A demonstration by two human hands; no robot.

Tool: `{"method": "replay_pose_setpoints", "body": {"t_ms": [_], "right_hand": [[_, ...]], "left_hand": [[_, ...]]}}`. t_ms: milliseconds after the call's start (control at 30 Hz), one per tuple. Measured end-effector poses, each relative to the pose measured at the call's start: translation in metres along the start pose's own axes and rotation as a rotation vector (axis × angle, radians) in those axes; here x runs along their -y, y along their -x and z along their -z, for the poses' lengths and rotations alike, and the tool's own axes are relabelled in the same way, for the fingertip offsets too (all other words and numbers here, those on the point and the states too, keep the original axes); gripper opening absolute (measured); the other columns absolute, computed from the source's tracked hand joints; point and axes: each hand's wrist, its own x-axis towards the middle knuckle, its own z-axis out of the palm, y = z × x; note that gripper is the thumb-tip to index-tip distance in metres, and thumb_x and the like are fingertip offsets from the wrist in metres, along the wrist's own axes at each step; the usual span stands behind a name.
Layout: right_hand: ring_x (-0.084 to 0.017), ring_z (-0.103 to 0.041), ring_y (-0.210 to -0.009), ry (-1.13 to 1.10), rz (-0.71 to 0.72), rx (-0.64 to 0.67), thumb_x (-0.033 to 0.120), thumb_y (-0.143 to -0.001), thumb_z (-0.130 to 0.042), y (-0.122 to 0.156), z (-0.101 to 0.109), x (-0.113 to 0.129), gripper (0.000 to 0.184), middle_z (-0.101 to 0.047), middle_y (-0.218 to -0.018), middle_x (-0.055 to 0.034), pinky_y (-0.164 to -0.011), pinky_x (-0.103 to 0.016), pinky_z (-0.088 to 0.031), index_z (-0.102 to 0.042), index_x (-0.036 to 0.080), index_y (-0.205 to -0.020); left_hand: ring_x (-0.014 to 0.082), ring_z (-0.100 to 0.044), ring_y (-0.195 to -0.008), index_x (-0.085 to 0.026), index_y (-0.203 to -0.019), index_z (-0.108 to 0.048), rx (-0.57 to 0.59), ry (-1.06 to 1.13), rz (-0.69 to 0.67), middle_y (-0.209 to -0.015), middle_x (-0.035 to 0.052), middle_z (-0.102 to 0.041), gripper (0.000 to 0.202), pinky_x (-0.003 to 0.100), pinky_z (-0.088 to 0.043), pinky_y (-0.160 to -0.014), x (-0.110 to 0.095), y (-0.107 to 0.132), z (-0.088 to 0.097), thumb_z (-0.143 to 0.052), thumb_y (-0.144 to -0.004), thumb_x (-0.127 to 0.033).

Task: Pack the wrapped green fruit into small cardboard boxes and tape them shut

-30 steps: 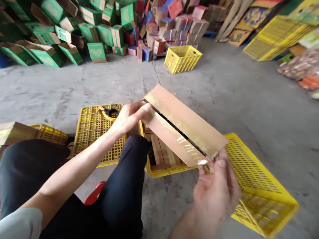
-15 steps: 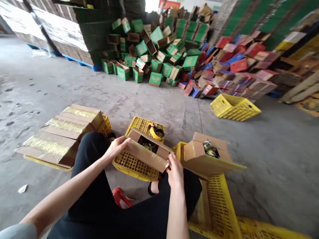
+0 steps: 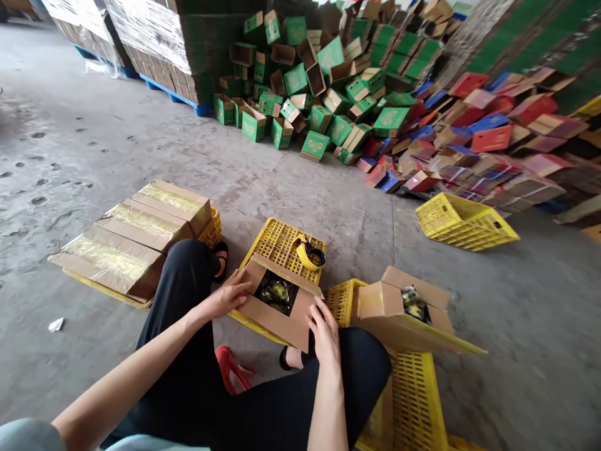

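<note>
An open cardboard box [image 3: 275, 318] rests on an upturned yellow crate [image 3: 268, 235] between my knees. Through its opening show dark, shiny plastic and yellow-green contents [image 3: 280, 292] that I cannot make out further. My left hand [image 3: 229, 294] lies on the box's left end, fingers stretched over the flap. On the right end flap, my right hand [image 3: 323, 324] touches the cardboard with fingers apart. A yellow and black tape dispenser [image 3: 310, 252] sits on the crate just beyond the box.
Three taped boxes [image 3: 141, 228] lie in a row at my left. Another open box [image 3: 385, 307] stands on yellow crates [image 3: 417, 394] at my right. A red object [image 3: 232, 369] is on the floor between my legs. Farther off are a tilted yellow crate [image 3: 467, 220] and heaped green cartons [image 3: 314, 145].
The near flap, gripped in both hands before, now sits lower and more of the contents show. My right fingers have loosened from its corner. The view has turned left.
</note>
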Motion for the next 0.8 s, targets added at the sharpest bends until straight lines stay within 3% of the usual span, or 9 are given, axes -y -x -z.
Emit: {"method": "replay_pose_setpoints", "body": {"t_ms": [67,133,267,367,433,500,600,667,800], "right_hand": [[-0.029,-0.07,-0.116,0.135,0.116,0.017,0.056,-0.072,-0.083,0.001,0.001,-0.002,0.064,-0.064,-0.141,-0.0135,-0.095,-0.041,-0.06,-0.075,0.022,-0.125],[-0.028,-0.072,-0.108,0.355,0.297,0.054,0.057,-0.08,-0.075,0.003,-0.004,-0.006,0.056,-0.068,-0.131,-0.0146,-0.095,-0.043,-0.06,-0.078,0.02,-0.122],[-0.034,-0.062,-0.128,0.849,0.679,0.34,0.044,-0.097,-0.057,0.011,-0.031,-0.007,0.033,-0.077,-0.115,-0.0127,-0.116,-0.057,-0.043,-0.082,0.024,-0.106],[-0.035,-0.052,-0.14,1.109,0.798,0.454,0.038,-0.103,-0.051,0.017,-0.043,0.002,0.034,-0.079,-0.105,-0.0111,-0.121,-0.068,-0.026,-0.08,0.026,-0.091],[-0.032,-0.054,-0.137,1.162,0.859,0.453,0.036,-0.103,-0.05,0.016,-0.034,0.011,0.035,-0.078,-0.097,-0.0111,-0.123,-0.064,-0.024,-0.077,0.025,-0.084],[-0.03,-0.06,-0.126,1.147,0.923,0.379,0.035,-0.1,-0.055,0.011,-0.009,0.022,0.031,-0.075,-0.092,-0.0106,-0.124,-0.057,-0.027,-0.075,0.025,-0.079],[-0.026,-0.064,-0.091,1.109,0.946,0.204,0.038,-0.097,-0.061,-0.004,0.043,0.035,0.031,-0.067,-0.073,-0.0064,-0.121,-0.057,-0.031,-0.071,0.025,-0.071],[-0.025,-0.061,-0.08,1.235,0.912,0.292,0.038,-0.097,-0.06,-0.011,0.065,0.039,0.029,-0.064,-0.07,-0.0057,-0.11,-0.053,-0.042,-0.071,0.025,-0.074],[-0.029,-0.063,-0.094,1.436,0.937,0.407,0.03,-0.102,-0.053,-0.01,0.056,0.032,0.028,-0.069,-0.091,-0.0125,-0.091,-0.041,-0.049,-0.072,0.022,-0.083]], "left_hand": [[0.0352,-0.019,-0.161,-0.024,-0.151,-0.057,0.062,-0.244,-0.097,-0.172,0.0129,-0.029,0.059,0.056,-0.029,-0.126,0.0,0.007,-0.01,-0.06,-0.092,-0.023],[0.0319,-0.013,-0.163,-0.027,-0.158,-0.048,0.113,-0.365,-0.191,-0.174,0.0108,-0.022,0.068,0.057,-0.023,-0.128,-0.003,0.008,-0.019,-0.057,-0.092,-0.015],[0.0287,-0.018,-0.162,-0.026,-0.159,-0.045,0.189,-0.444,-0.338,-0.17,0.0118,-0.033,0.072,0.053,-0.019,-0.129,-0.014,-0.013,-0.02,-0.059,-0.089,-0.011],[0.0337,-0.029,-0.159,-0.022,-0.158,-0.046,0.296,-0.499,-0.399,-0.16,0.0165,-0.05,0.084,0.056,-0.015,-0.129,-0.021,-0.039,-0.008,-0.075,-0.079,-0.018],[0.0357,-0.037,-0.154,-0.021,-0.156,-0.048,0.342,-0.522,-0.404,-0.149,0.0175,-0.061,0.091,0.056,-0.012,-0.129,-0.024,-0.051,0.001,-0.083,-0.072,-0.024],[0.0353,-0.039,-0.153,-0.02,-0.153,-0.052,0.342,-0.526,-0.416,-0.144,0.0176,-0.065,0.09,0.053,-0.01,-0.13,-0.027,-0.055,0.008,-0.086,-0.07,-0.03],[0.0333,-0.044,-0.148,-0.02,-0.14,-0.063,0.243,-0.464,-0.438,-0.137,0.0165,-0.068,0.07,0.046,-0.013,-0.13,-0.034,-0.053,0.017,-0.082,-0.076,-0.041],[0.0333,-0.051,-0.14,-0.019,-0.13,-0.069,0.129,-0.425,-0.386,-0.125,0.0164,-0.072,0.052,0.045,-0.017,-0.128,-0.04,-0.052,0.022,-0.075,-0.085,-0.043],[0.0377,-0.06,-0.12,-0.012,-0.128,-0.069,0.07,-0.583,-0.062,-0.111,0.023,-0.073,0.043,0.049,-0.032,-0.114,-0.052,-0.057,0.028,-0.065,-0.093,-0.035]]}}
